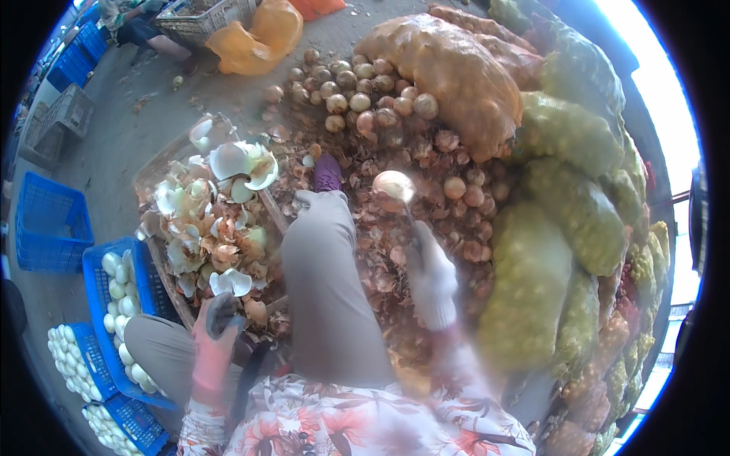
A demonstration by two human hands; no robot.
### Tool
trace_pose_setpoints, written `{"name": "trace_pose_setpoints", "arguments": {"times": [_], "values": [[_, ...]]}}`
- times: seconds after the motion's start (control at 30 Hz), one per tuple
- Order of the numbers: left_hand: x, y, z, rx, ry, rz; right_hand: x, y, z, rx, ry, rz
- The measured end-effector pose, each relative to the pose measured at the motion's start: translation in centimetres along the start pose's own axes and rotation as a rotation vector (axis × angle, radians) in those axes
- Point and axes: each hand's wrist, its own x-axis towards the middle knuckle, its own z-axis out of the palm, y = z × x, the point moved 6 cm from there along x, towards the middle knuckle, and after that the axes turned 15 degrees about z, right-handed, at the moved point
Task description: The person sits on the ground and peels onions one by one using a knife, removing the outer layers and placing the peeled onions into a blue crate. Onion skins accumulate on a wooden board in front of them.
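Note:
My right hand (432, 279), in a white knitted glove, grips a knife (409, 219) that points away from me. At its tip is a pale onion (393, 186), blurred; whether it is stuck on the blade I cannot tell. Below the onion spreads a heap of onions and dry skins (376, 245). My left hand (218, 328), in a red and grey glove, is at the near edge of a crate (166, 279) heaped with onion peelings (222, 245). Its fingers are curled just below a white piece of onion layer (230, 283); any contact between them is unclear.
Peeled onions fill blue plastic crates (94, 279) at my left, near an empty-looking blue crate (54, 222). An orange mesh sack (445, 74) lies beside loose onions (359, 102). Green mesh sacks (524, 285) are piled at right. Another person (142, 28) sits at the far left.

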Motion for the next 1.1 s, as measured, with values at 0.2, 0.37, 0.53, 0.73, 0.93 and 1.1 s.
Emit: {"name": "trace_pose_setpoints", "arguments": {"times": [0.2, 0.37, 0.53, 0.73, 0.93, 1.1], "values": [[1.9, 6.2, 1.5, 0.273, -0.024, 0.490, -5.6, -11.4, -5.5, 0.022, -0.243, -0.179], [-0.7, 8.4, 0.2, 0.621, 0.015, 0.705, -11.7, -15.3, 0.6, -0.058, -0.667, -0.363], [-4.5, 0.0, -2.9, 0.567, 0.101, 0.349, -17.4, -17.3, 6.2, -0.283, -0.905, -0.526], [-7.3, -7.8, -5.7, 0.540, 0.188, 0.071, -18.0, -16.9, 7.9, -0.215, -0.987, -0.462], [-7.0, -9.6, -5.6, 0.411, 0.131, 0.013, -19.5, -15.4, 13.8, -0.177, -1.021, -0.471], [-6.7, -10.7, -6.5, 0.323, 0.141, -0.002, -19.6, -15.1, 15.5, -0.201, -1.134, -0.322]]}}
